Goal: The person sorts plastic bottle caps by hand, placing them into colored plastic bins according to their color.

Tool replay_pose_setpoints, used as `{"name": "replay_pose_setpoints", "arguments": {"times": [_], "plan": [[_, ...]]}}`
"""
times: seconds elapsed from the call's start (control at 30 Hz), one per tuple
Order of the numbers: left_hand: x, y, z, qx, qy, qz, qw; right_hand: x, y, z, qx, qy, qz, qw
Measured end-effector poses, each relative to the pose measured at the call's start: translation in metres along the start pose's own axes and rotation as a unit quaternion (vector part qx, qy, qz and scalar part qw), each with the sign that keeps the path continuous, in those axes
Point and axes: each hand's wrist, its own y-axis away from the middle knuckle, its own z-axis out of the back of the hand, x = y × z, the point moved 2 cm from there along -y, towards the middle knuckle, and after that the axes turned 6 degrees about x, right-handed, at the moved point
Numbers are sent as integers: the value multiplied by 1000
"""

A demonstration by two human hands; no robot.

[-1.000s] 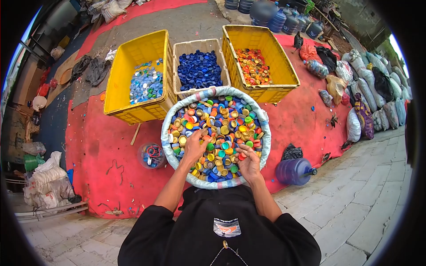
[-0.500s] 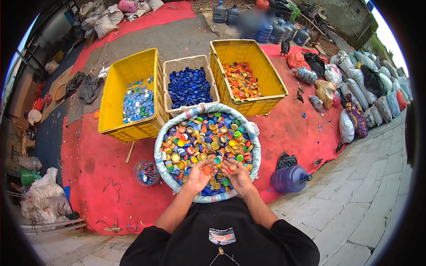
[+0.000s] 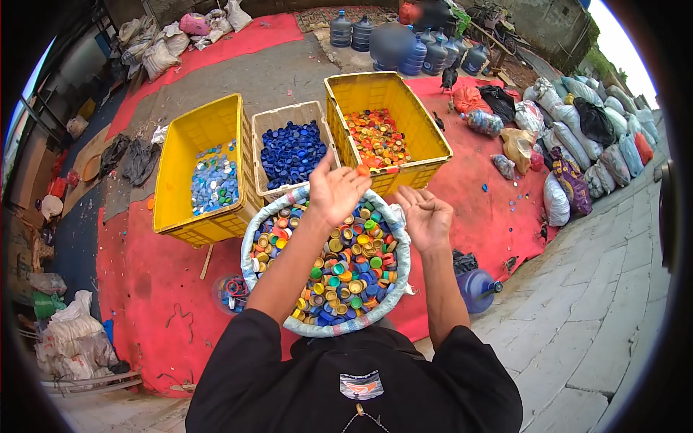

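Note:
A round sack with a rolled pale rim (image 3: 254, 238) stands in front of me, full of mixed bottle caps (image 3: 346, 270). My left hand (image 3: 338, 193) reaches over its far edge, palm up and fingers stretched out, with an orange bottle cap (image 3: 362, 170) right at the fingertips. Off the sack's right side, my right hand (image 3: 427, 219) is turned up with its fingers apart, and no cap shows in it. Both hands point toward the right yellow crate (image 3: 422, 167), which contains red, orange and yellow caps (image 3: 375, 137).
A beige crate (image 3: 261, 173) of dark blue caps (image 3: 292, 153) stands in the middle. Left of it is a yellow crate (image 3: 170, 180) with light blue caps (image 3: 215, 180). A purple water jug (image 3: 476, 289) lies at right; stuffed bags (image 3: 577, 144) are piled beyond.
Both hands have moved forward and up from over the sack, and have opened out. The left-hand orange cap is now at the fingertips; the red cap no longer shows in the right hand.

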Motion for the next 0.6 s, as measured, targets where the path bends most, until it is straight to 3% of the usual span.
{"name": "replay_pose_setpoints", "arguments": {"times": [0.1, 0.17, 0.3, 0.43, 0.6], "plan": [[-21, -6, -4, -42, -64, -57, 995, 9, -5, 2, -12, 63, 75, 995], [-24, 9, 24, -40, -77, -49, 995, 3, 8, 12, -39, 78, 100, 991], [-22, 60, 100, -123, -76, -57, 988, -18, 40, 71, -97, 159, 43, 981], [-17, 131, 137, -209, -129, -101, 964, -43, 75, 107, -162, 362, 19, 918], [-3, 203, 166, -310, -184, -154, 920, -72, 101, 132, -130, 554, -11, 822]]}}
